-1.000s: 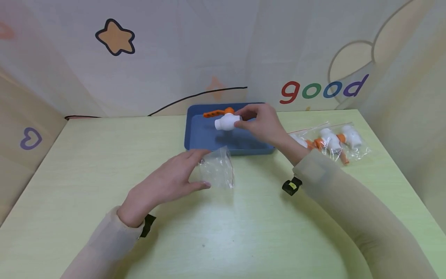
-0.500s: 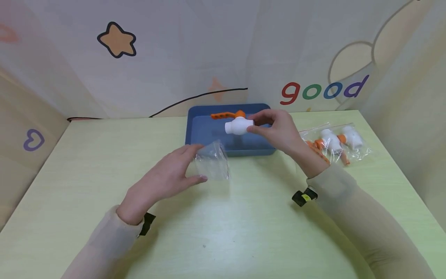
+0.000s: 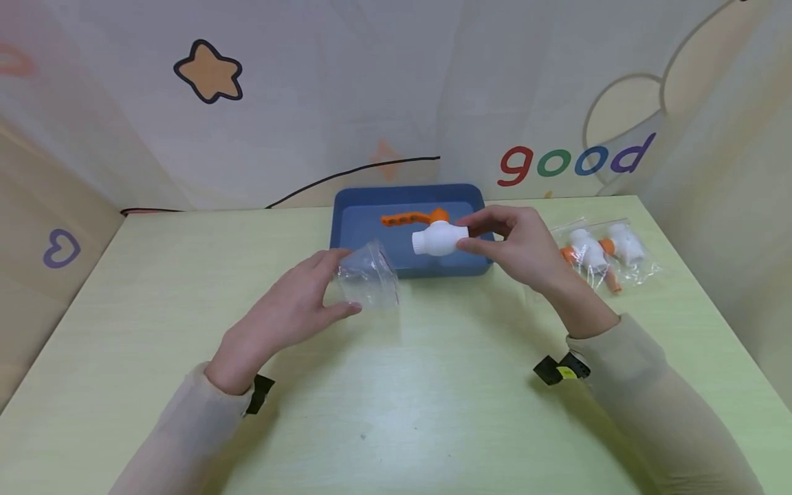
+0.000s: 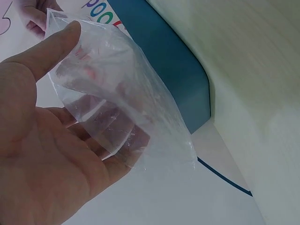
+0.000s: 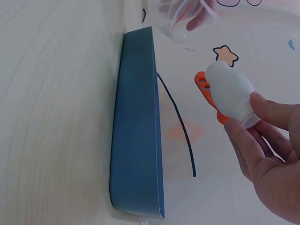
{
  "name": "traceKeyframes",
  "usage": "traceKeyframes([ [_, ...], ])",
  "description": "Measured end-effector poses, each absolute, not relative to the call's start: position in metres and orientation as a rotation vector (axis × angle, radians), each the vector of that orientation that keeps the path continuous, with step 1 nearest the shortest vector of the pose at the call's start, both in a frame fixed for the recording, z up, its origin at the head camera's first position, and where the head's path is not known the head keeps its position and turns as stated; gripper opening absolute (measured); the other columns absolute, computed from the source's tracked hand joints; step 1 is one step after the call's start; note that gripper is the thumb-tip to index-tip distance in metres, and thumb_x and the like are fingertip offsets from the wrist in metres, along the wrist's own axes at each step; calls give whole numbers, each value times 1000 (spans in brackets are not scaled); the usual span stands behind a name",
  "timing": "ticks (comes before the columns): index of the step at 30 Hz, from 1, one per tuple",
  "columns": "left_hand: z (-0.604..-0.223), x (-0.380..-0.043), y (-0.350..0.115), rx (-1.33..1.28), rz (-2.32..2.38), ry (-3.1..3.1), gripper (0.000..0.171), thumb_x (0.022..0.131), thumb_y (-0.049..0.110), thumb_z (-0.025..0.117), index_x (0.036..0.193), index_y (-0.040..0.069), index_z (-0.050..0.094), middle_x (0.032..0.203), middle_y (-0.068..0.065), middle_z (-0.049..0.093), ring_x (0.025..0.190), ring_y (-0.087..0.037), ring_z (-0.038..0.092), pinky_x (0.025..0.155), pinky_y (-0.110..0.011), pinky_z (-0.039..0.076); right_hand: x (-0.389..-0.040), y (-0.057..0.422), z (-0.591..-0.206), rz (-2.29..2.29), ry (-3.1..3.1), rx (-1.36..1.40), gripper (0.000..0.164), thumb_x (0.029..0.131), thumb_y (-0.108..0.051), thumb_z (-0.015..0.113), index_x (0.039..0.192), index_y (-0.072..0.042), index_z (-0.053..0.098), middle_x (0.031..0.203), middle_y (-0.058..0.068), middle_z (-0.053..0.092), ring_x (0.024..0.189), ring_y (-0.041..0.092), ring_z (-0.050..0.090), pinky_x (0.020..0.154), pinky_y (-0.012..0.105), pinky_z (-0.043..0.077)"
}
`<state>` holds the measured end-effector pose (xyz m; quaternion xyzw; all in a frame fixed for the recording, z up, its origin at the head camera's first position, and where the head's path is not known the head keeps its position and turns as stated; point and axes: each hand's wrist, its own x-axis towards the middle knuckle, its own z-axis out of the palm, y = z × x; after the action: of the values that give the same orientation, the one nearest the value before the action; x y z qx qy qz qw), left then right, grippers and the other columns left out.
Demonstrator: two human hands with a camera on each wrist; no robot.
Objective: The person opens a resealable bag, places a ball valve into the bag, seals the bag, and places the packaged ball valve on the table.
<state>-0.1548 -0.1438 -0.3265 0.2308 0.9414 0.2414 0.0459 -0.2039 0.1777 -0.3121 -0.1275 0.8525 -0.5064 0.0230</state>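
My right hand (image 3: 520, 244) pinches one end of a white plastic ball valve (image 3: 439, 238) with an orange lever handle, raised in front of the tray. In the right wrist view, thumb and fingertips grip the end of the valve (image 5: 229, 91). To the left, my left hand (image 3: 287, 302) holds a clear plastic zip bag (image 3: 371, 278) above the table. Seen from the left wrist, the thumb lies against the bag (image 4: 112, 70) near its mouth and the fingers show through the film behind it. No object is visible inside the bag.
A blue tray (image 3: 346, 223) stands at the table's back edge, behind both hands. Several orange-and-white valves in clear bags (image 3: 597, 251) lie at the right, partly hidden by my right hand and forearm. A printed curtain (image 3: 297, 103) hangs directly behind the table.
My right hand has moved right and toward me with the valve, away from the bag. My left hand has drifted slightly left and up, still holding the bag.
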Motion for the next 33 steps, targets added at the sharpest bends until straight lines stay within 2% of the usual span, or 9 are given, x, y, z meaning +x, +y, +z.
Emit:
traceKeyframes([
  [12, -328, -159, -146, 644, 738, 2897, 79, 85, 37, 73, 145, 5, 34, 138, -13, 46, 109, -27, 55, 93, -45, 46, -198, 184, -306, -1536, 2578, -408, 31, 82, -19, 79, 111, -10, 70, 107, 4, 65, 96, 20, 61, 78, 29, 53],
  [33, -325, -153, -138, 676, 769, 2857, 79, 85, 37, 74, 145, 7, 33, 140, -10, 44, 118, -26, 51, 96, -44, 44, -194, 178, -311, -1533, 2424, -637, 28, 81, -11, 78, 108, -12, 72, 110, 5, 63, 97, 23, 62, 80, 35, 54],
])
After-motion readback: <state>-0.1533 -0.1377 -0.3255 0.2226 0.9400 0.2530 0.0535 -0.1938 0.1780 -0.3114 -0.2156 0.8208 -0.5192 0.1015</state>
